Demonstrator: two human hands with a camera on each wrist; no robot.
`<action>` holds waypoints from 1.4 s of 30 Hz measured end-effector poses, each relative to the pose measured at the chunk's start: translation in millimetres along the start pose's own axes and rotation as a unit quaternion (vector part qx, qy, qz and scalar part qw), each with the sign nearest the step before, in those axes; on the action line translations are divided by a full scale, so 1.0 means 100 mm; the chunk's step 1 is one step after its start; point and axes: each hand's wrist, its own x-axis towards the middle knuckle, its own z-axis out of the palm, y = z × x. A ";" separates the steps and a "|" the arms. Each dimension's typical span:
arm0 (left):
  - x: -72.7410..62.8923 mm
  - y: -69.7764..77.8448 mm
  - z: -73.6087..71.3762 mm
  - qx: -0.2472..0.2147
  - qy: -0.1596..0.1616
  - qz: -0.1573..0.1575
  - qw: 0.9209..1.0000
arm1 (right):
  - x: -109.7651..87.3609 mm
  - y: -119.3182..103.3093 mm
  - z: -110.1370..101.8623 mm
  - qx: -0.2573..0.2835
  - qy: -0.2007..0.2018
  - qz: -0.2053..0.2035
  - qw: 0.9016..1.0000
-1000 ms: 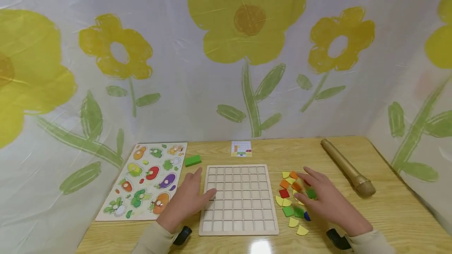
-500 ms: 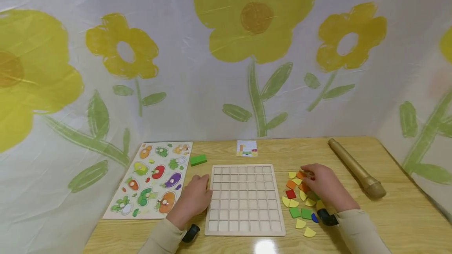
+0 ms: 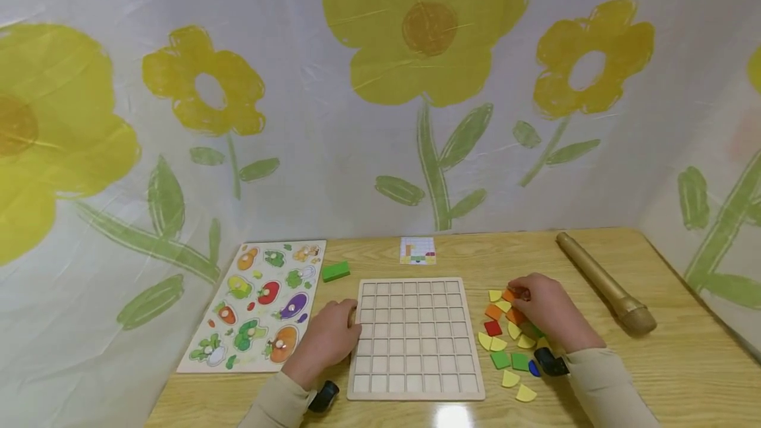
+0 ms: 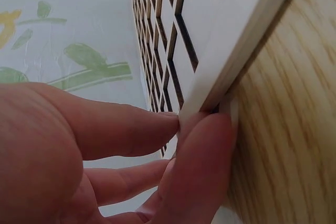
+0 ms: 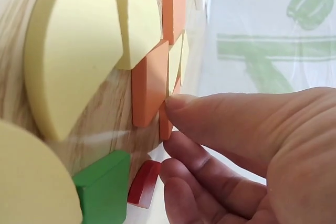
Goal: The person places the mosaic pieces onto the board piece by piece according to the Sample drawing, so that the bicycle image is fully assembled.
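While the grid board (image 3: 413, 329) is pinched at its left edge by the left hand (image 3: 329, 332), the orange blocks (image 5: 151, 85) at the far end of the loose pile are reached by the right hand (image 3: 549, 309). Left grasp confirmed in the wrist view: board rim caught between thumb and fingers. Right: fingers bent, thumb tip seen against the orange blocks; whether one is actually gripped cannot be told.

Board is laid flat on the wooden table (image 3: 684, 362), between the two hands, pile just to its right. Pile is made up of yellow quarter-rounds (image 3: 526, 393), green blocks (image 3: 501, 360), a red block (image 3: 492, 328), a blue piece (image 3: 534, 368) and the orange ones. Dark red piece (image 5: 144, 183) is seen close to the right fingertips, wrist view.

Behind the board, a small pattern card (image 3: 418, 251) is placed near the table's back edge. Green bar (image 3: 336, 271) is set left of the card, just beside the vegetable puzzle (image 3: 267, 316). Gold tube (image 3: 600, 283) is laid slantwise at far right. Table is backed by white cloth (image 3: 309, 170) printed with yellow flowers. Black devices (image 3: 324, 397) are worn at both wrists.
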 end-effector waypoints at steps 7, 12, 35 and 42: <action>0.00 -0.03 0.02 -0.015 -0.001 -0.003 1.000 | 0.02 -0.01 0.02 -0.020 0.000 -0.001 1.000; 0.00 -0.02 0.01 -0.031 -0.005 -0.006 0.999 | 0.04 -0.03 0.02 -0.030 0.004 -0.008 1.000; 0.03 -0.04 0.03 -0.061 -0.011 -0.005 0.998 | 0.04 0.00 0.01 -0.034 0.005 0.011 0.999; 0.03 -0.05 0.04 -0.078 -0.020 -0.010 0.997 | 0.03 -0.09 -0.02 -0.020 -0.002 0.015 1.000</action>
